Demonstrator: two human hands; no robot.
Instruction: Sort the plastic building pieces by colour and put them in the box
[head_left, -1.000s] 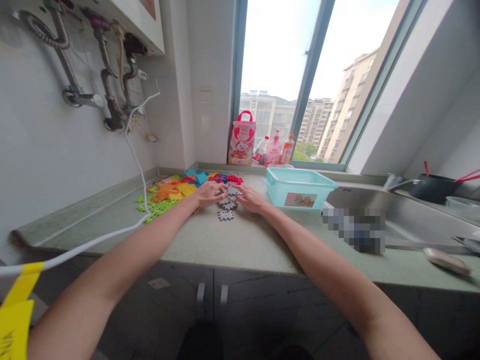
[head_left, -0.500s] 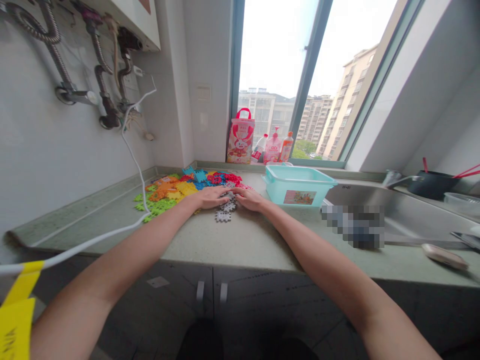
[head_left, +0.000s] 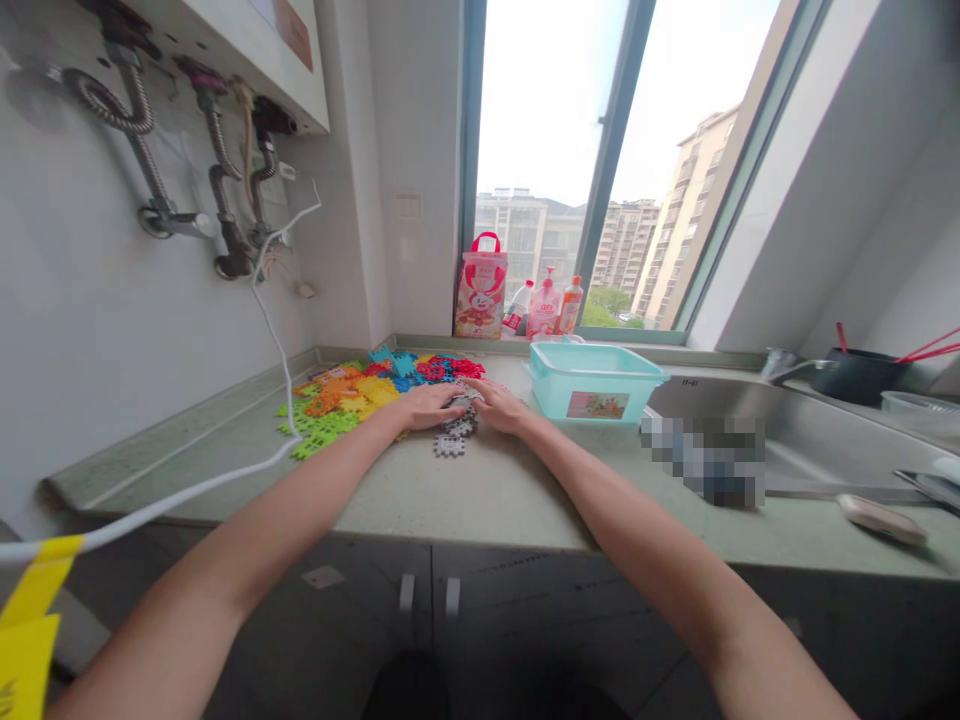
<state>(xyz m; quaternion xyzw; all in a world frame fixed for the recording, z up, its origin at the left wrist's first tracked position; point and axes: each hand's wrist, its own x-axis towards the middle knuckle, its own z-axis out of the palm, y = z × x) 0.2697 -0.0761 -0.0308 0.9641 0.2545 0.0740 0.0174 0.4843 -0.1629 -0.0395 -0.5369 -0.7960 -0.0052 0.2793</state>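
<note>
Both of my arms reach far out over a green stone counter [head_left: 487, 490]. My left hand [head_left: 424, 405] and my right hand [head_left: 499, 407] lie side by side on a small heap of grey toothed plastic pieces [head_left: 457, 415], fingers curled around it. One grey piece [head_left: 449, 446] lies loose just in front of the heap. Behind and to the left spreads a pile of coloured interlocking pieces [head_left: 360, 395] in green, orange, yellow, blue and red. A turquoise plastic box [head_left: 592, 385] stands just right of my right hand.
A steel sink [head_left: 795, 440] with a tap lies at the right, a brush [head_left: 881, 518] on its front edge. A red bag and bottles [head_left: 525, 300] stand on the window sill. A white cable [head_left: 225, 470] crosses the counter at the left, below wall pipes.
My hands have drawn closer together over the grey pieces, covering more of the heap. The view has shifted slightly.
</note>
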